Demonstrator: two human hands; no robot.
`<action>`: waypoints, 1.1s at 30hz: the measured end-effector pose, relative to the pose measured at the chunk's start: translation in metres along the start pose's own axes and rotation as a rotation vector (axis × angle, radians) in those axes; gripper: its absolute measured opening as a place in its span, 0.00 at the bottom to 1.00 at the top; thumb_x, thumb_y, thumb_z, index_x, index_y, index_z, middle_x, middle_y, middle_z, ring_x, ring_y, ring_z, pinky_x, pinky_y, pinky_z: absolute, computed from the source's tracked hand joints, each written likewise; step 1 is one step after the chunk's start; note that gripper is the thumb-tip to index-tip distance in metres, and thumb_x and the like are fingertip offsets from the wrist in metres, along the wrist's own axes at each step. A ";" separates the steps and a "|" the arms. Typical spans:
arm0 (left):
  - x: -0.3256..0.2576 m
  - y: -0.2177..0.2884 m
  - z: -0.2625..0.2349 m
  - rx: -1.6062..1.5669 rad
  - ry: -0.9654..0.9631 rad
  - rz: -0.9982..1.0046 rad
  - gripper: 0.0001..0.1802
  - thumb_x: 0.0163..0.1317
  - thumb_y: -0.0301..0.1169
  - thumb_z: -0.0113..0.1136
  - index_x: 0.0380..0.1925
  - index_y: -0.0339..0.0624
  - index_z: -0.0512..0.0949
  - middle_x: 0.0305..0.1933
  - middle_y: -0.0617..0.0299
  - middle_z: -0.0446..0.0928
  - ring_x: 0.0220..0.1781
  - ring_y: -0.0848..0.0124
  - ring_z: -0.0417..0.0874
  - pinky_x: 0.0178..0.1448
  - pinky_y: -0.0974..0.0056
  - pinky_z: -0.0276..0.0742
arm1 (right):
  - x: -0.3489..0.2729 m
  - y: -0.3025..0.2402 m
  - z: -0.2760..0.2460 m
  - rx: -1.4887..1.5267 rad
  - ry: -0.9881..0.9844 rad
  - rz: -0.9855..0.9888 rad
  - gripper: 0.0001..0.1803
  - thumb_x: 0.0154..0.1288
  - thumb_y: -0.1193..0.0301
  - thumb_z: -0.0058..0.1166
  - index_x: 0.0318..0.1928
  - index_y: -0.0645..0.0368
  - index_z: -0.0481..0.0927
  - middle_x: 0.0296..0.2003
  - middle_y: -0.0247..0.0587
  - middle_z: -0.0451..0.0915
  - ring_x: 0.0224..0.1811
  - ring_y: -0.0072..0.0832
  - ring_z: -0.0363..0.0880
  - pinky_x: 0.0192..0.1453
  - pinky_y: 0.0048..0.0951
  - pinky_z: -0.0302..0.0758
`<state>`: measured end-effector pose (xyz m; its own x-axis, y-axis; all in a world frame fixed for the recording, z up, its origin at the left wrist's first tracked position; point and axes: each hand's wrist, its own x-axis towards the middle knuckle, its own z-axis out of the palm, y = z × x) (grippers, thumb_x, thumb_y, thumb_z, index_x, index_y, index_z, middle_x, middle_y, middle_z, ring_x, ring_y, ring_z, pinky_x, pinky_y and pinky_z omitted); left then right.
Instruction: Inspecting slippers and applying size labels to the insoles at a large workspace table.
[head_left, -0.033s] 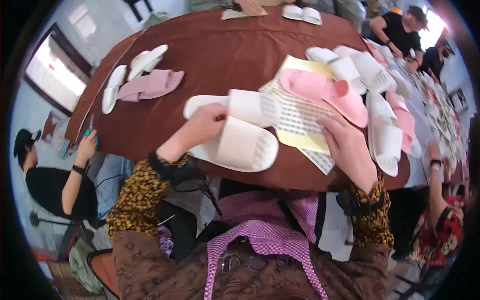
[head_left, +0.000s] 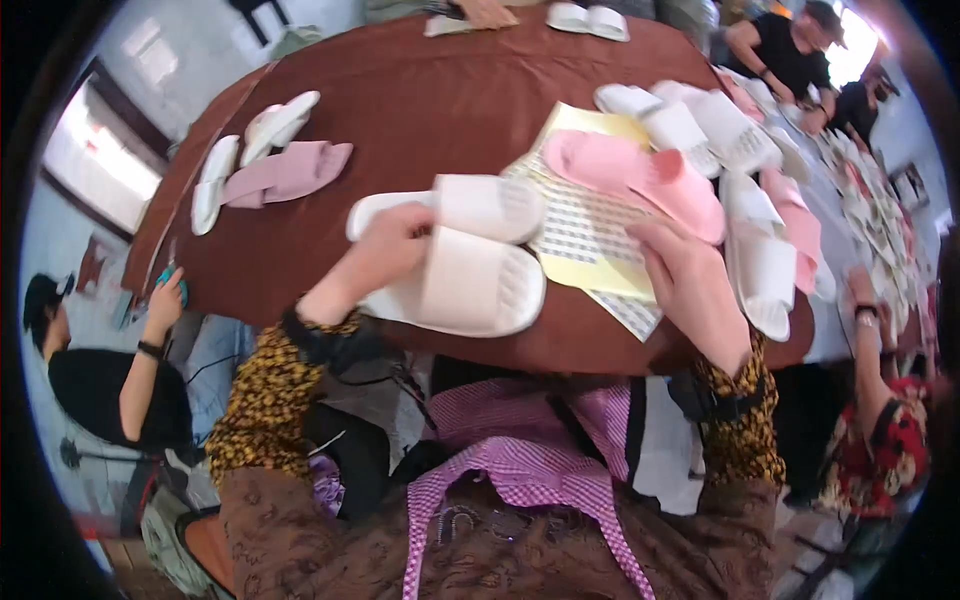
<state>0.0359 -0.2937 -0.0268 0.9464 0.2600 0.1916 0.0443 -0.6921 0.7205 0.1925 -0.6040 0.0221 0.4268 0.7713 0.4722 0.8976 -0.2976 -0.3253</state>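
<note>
- The big brown tabletop [head_left: 430,110] fills most of the view, and its near edge is right in front of you.
- A heap of white and pink slippers [head_left: 745,170] lies along the right side of the tabletop.
- Yellow and white paper sheets [head_left: 590,235] lie near the near edge, toward the right.
- Two white slippers [head_left: 470,270] lie side by side close to the near edge, in the middle, just left of the paper sheets.
- A pink slipper [head_left: 640,180] lies on top of the paper sheets, just past your right hand.
- A mauve slipper [head_left: 285,172] and two thin white slippers [head_left: 245,155] lie by the far left edge.
- Your left hand [head_left: 385,250] lies on the two white slippers, fingers curled over the nearer one. You are pressing it more than gripping it.
- Your right hand [head_left: 690,285] lies open and flat on the paper sheets, fingers pointing at the pink slipper and holding nothing.
</note>
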 end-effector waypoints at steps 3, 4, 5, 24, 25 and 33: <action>-0.005 0.009 -0.012 -0.037 0.155 -0.043 0.15 0.58 0.29 0.59 0.43 0.33 0.82 0.34 0.56 0.84 0.36 0.77 0.82 0.40 0.67 0.76 | 0.002 0.009 -0.008 0.028 0.132 -0.015 0.11 0.63 0.81 0.47 0.45 0.64 0.79 0.38 0.52 0.81 0.40 0.48 0.81 0.46 0.36 0.76; -0.003 0.010 -0.015 0.029 0.200 -0.036 0.14 0.59 0.28 0.58 0.42 0.32 0.82 0.31 0.61 0.83 0.32 0.78 0.80 0.36 0.69 0.75 | 0.001 0.013 -0.010 0.005 0.128 0.023 0.11 0.63 0.81 0.47 0.45 0.64 0.79 0.38 0.52 0.81 0.40 0.48 0.81 0.46 0.36 0.76; -0.002 0.004 -0.014 -0.116 0.219 -0.107 0.11 0.59 0.27 0.57 0.38 0.30 0.81 0.26 0.64 0.80 0.27 0.81 0.75 0.30 0.71 0.70 | 0.000 0.015 -0.012 0.032 0.121 0.053 0.11 0.62 0.82 0.47 0.44 0.64 0.79 0.38 0.52 0.81 0.40 0.46 0.81 0.45 0.35 0.76; 0.011 0.029 -0.008 -0.427 0.010 -0.482 0.17 0.67 0.39 0.54 0.41 0.32 0.77 0.33 0.56 0.80 0.25 0.73 0.79 0.28 0.69 0.76 | -0.004 0.018 0.058 0.042 -0.180 0.056 0.09 0.62 0.76 0.47 0.40 0.62 0.79 0.38 0.50 0.78 0.46 0.47 0.77 0.52 0.43 0.74; 0.007 0.024 -0.011 -0.153 0.098 -0.305 0.17 0.65 0.38 0.56 0.40 0.31 0.77 0.34 0.55 0.80 0.28 0.70 0.80 0.32 0.67 0.76 | -0.005 0.018 0.058 0.040 -0.183 0.064 0.08 0.65 0.76 0.47 0.42 0.62 0.78 0.39 0.49 0.77 0.47 0.46 0.76 0.52 0.41 0.73; -0.039 0.000 -0.014 0.502 0.156 -0.123 0.17 0.63 0.36 0.58 0.46 0.34 0.78 0.42 0.46 0.75 0.42 0.50 0.80 0.47 0.54 0.75 | -0.005 0.017 0.062 -0.003 -0.154 0.031 0.10 0.60 0.78 0.48 0.42 0.62 0.76 0.40 0.50 0.76 0.49 0.47 0.74 0.54 0.44 0.72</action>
<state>-0.0057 -0.2943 -0.0245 0.8673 0.4302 0.2504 0.3358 -0.8770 0.3438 0.1988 -0.5784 -0.0366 0.4325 0.8387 0.3308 0.8847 -0.3240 -0.3352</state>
